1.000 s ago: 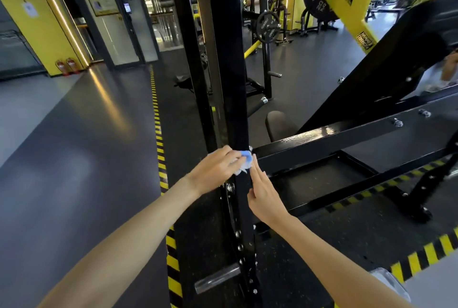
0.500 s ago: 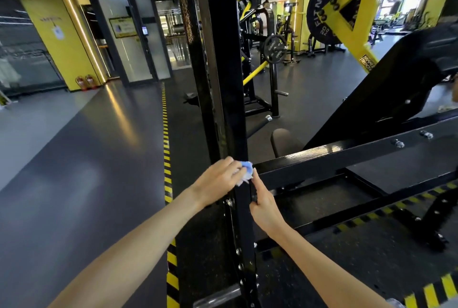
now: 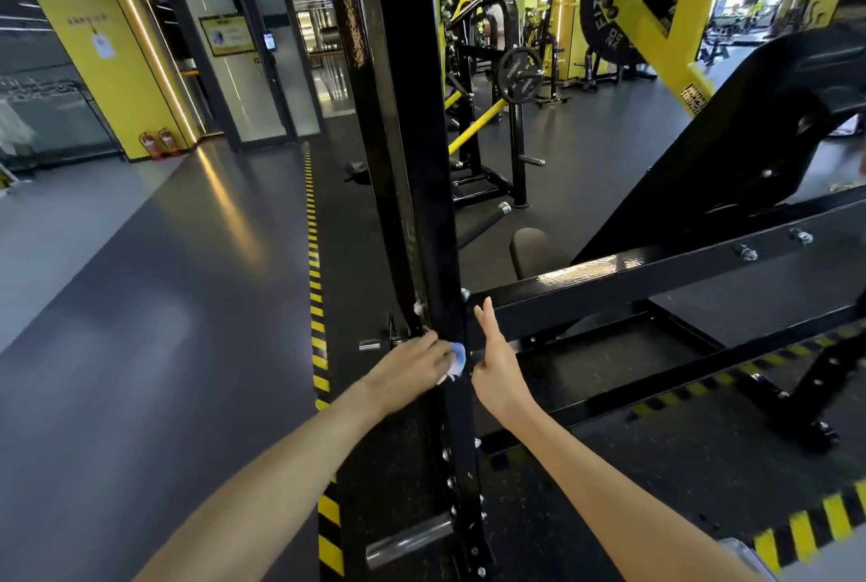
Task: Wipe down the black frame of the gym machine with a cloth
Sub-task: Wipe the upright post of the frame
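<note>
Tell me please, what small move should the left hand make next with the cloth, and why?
Probably slide the cloth a little down the black upright post. The left hand holds it against the post just below the joint with the horizontal beam, and more post, with bolts, runs beneath. The right hand is open beside the post, holding nothing.

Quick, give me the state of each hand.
Left hand: holding the blue cloth against the black upright.
Right hand: open, holding nothing.

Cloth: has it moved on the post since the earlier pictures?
Yes. The cloth slid down the post, from beside the crossbeam to below it.
</note>
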The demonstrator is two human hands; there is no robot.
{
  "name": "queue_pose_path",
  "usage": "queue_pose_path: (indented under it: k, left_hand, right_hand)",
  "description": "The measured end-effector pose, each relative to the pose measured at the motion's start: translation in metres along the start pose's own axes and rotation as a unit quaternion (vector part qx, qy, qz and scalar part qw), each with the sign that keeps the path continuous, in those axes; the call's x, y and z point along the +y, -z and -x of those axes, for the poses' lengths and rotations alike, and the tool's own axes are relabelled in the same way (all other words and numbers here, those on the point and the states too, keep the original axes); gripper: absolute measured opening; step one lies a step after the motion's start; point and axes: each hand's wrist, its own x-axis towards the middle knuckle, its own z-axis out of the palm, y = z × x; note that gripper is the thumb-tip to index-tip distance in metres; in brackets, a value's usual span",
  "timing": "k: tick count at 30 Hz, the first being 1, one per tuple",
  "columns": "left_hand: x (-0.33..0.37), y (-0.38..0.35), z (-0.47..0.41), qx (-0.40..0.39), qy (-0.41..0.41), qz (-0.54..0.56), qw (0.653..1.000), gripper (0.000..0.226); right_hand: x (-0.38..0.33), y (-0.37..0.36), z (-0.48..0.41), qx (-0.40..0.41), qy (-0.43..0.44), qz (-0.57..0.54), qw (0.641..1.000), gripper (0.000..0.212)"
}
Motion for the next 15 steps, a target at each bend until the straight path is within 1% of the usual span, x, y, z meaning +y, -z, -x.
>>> queue_pose_path:
  k: [1, 2, 3, 4, 5, 6, 8, 9, 10, 11, 12, 13, 14, 15]
  left_hand:
    - [-0.002, 0.000, -0.003, 0.008, 0.016, 0.009, 1.000, 0.033]
    - [-0.007, 0.007, -0.010, 0.047, 0.049, 0.029, 0.997, 0.027]
    - [-0.014, 0.015, -0.018, 0.104, 0.095, 0.067, 0.988, 0.022]
    - [-0.024, 0.027, -0.026, 0.166, 0.137, 0.101, 0.971, 0.021]
    - [-0.035, 0.042, -0.033, 0.218, 0.175, 0.117, 0.953, 0.026]
    - [-0.045, 0.053, -0.038, 0.252, 0.209, 0.112, 0.938, 0.032]
    - [-0.053, 0.058, -0.040, 0.280, 0.252, 0.102, 0.921, 0.037]
    - [-0.049, 0.051, -0.038, 0.276, 0.247, 0.088, 0.925, 0.039]
    - [-0.040, 0.039, -0.033, 0.238, 0.202, 0.059, 0.948, 0.038]
    - [-0.027, 0.025, -0.026, 0.168, 0.128, 0.015, 0.977, 0.038]
    - [-0.015, 0.009, -0.017, 0.076, 0.042, -0.035, 0.996, 0.039]
    - [-0.006, -0.001, -0.007, -0.004, -0.021, -0.054, 0.998, 0.040]
    - [-0.003, -0.005, -0.003, -0.039, -0.040, -0.061, 0.997, 0.038]
    - [-0.008, -0.002, -0.004, -0.029, -0.033, -0.064, 0.997, 0.035]
  right_hand:
    - [-0.001, 0.002, 0.001, 0.003, -0.007, 0.003, 1.000, 0.094]
    - [0.000, 0.004, 0.000, 0.004, -0.011, 0.005, 1.000, 0.093]
    - [-0.001, 0.005, 0.000, 0.000, -0.017, 0.010, 1.000, 0.092]
    - [-0.001, 0.006, -0.001, -0.007, -0.021, 0.012, 1.000, 0.092]
    - [-0.002, 0.006, -0.001, -0.014, -0.027, 0.018, 0.999, 0.092]
    - [-0.003, 0.004, -0.001, -0.023, -0.029, 0.020, 0.999, 0.092]
    - [-0.004, 0.001, -0.001, -0.031, -0.026, 0.017, 0.999, 0.092]
    - [-0.005, 0.000, -0.001, -0.031, -0.027, 0.015, 0.999, 0.093]
    - [-0.004, 0.001, -0.001, -0.033, -0.027, 0.013, 0.999, 0.093]
    - [-0.005, 0.004, -0.001, -0.038, -0.029, 0.015, 0.999, 0.093]
    - [-0.004, 0.006, 0.000, -0.043, -0.029, 0.020, 0.998, 0.092]
    - [-0.005, 0.010, 0.002, -0.044, -0.029, 0.030, 0.998, 0.091]
    - [-0.004, 0.014, 0.002, -0.041, -0.025, 0.039, 0.998, 0.090]
    - [-0.005, 0.018, 0.002, -0.035, -0.017, 0.047, 0.998, 0.089]
